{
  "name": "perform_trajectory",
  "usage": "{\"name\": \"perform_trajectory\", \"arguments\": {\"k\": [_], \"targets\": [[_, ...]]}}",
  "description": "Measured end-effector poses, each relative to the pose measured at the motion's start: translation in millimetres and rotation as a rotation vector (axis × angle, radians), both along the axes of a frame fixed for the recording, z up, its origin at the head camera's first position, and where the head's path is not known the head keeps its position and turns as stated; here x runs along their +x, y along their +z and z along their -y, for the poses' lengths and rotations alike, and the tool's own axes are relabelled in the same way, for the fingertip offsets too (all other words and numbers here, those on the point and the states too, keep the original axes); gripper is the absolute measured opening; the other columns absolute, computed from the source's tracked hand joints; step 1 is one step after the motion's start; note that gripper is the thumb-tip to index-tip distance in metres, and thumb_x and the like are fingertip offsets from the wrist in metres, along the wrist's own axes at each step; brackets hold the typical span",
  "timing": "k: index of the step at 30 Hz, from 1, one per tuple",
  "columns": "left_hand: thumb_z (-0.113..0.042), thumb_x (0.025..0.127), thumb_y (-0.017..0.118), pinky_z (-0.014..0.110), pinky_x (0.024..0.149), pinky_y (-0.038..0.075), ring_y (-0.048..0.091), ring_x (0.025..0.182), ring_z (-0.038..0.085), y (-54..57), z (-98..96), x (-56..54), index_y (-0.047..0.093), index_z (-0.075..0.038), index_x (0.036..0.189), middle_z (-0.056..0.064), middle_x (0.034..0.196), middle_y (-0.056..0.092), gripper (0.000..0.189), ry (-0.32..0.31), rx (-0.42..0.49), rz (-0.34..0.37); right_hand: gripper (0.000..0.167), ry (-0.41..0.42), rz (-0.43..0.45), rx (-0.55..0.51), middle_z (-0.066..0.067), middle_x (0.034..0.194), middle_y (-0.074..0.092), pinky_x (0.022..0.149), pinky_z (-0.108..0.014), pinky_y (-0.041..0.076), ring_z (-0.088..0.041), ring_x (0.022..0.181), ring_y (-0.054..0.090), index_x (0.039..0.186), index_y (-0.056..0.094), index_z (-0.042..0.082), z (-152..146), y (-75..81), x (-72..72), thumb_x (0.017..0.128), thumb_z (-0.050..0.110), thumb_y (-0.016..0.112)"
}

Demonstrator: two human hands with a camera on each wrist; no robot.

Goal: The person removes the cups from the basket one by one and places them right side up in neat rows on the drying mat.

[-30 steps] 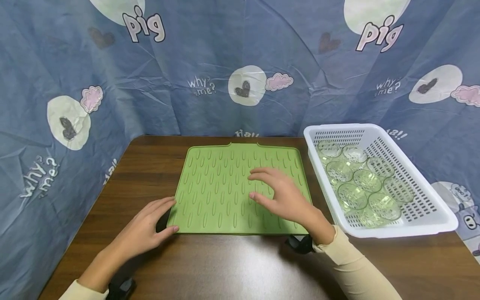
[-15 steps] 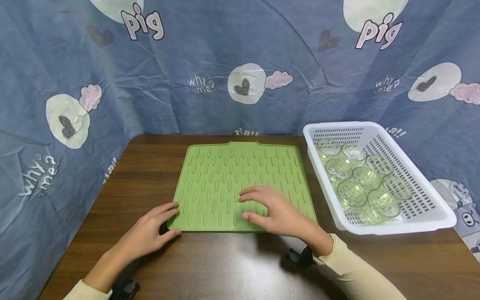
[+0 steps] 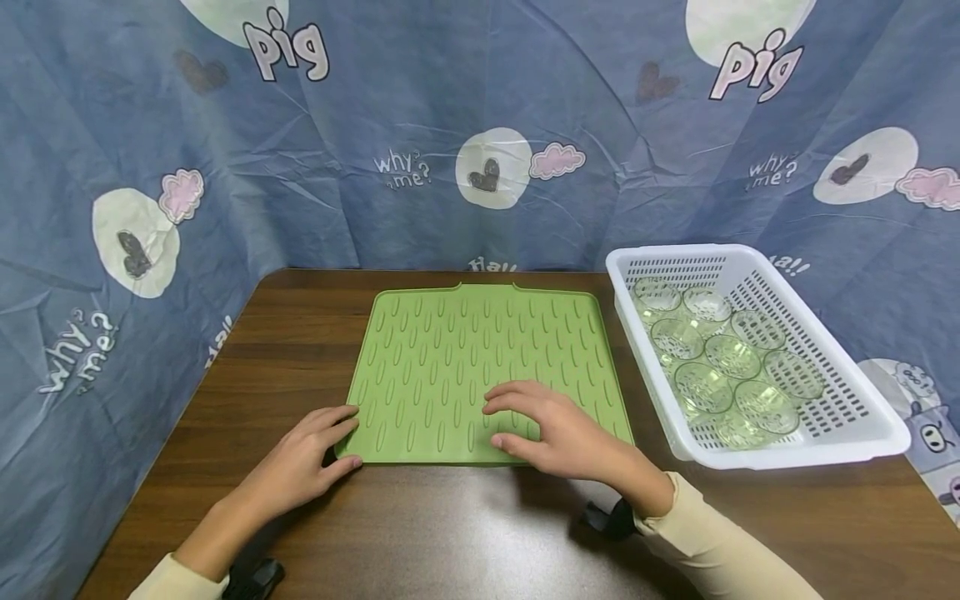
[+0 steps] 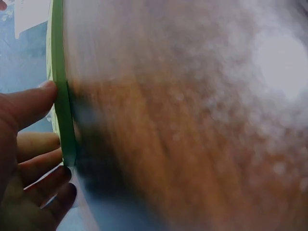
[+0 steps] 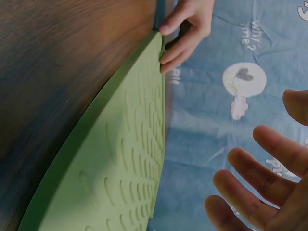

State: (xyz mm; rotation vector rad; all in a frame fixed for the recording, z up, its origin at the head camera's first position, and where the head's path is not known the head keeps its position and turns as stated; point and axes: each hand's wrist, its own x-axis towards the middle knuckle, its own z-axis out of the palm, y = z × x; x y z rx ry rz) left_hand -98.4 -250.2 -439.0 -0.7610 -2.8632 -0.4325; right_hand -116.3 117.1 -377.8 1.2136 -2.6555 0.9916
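A green mat (image 3: 450, 367) with rows of raised oval ridges lies flat on the wooden table. At its near left corner my left hand (image 3: 303, 458) rests, the thumb (image 4: 33, 103) touching the front edge and the fingers at the left edge. Relaxed and slightly bent, these fingers are not closed round anything. Over the mat's near right part hovers my right hand (image 3: 558, 433), fingers loosely spread and holding nothing. The right wrist view shows its fingers (image 5: 260, 178) apart from the mat's surface (image 5: 115, 159).
To the right of the mat stands a white perforated basket (image 3: 862, 417) with several clear greenish glasses (image 3: 733, 357) in it. Behind the table (image 3: 300, 333) hangs a blue printed cloth (image 3: 420, 108). The table's front shows a bright reflection.
My right hand has come down toward the near edge of the mat, then shifted slightly right. The left hand stays at the mat's corner, having moved only slightly.
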Motion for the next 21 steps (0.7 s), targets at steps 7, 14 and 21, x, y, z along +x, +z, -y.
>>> {"name": "perform_trajectory", "arguments": {"k": [7, 14, 21], "targets": [[-0.027, 0.093, 0.07, 0.062, 0.102, 0.045, 0.049, 0.134, 0.044, 1.9, 2.7, 5.1, 0.058, 0.002, 0.136, 0.017, 0.15, 0.05, 0.054, 0.008, -0.051, 0.094, 0.029, 0.004, 0.012, 0.005, 0.0, 0.129, 0.066, 0.105, -0.043, 0.049, -0.02, 0.126, 0.06, 0.119, 0.068, 0.014, -3.4, -0.8, -0.7, 0.093, 0.027, 0.068], [-0.024, 0.097, 0.063, 0.06, 0.106, 0.043, 0.044, 0.14, 0.043, 0.7, 5.7, 9.8, 0.05, 0.001, 0.143, 0.018, 0.156, 0.042, 0.054, -0.002, -0.076, 0.107, 0.029, 0.006, 0.014, -0.003, -0.001, 0.128, 0.067, 0.105, -0.043, 0.049, -0.021, 0.125, 0.06, 0.12, 0.068, 0.014, -9.8, 2.4, 1.3, 0.093, 0.026, 0.068], [-0.024, 0.097, 0.063, 0.061, 0.105, 0.043, 0.043, 0.14, 0.046, -2.8, 7.1, 10.7, 0.047, 0.003, 0.145, 0.021, 0.158, 0.038, 0.056, 0.003, -0.076, 0.104, 0.031, -0.002, -0.01, 0.015, -0.001, 0.13, 0.066, 0.106, -0.042, 0.049, -0.02, 0.126, 0.06, 0.121, 0.067, 0.013, -19.1, 5.9, 5.0, 0.094, 0.028, 0.067]]}}
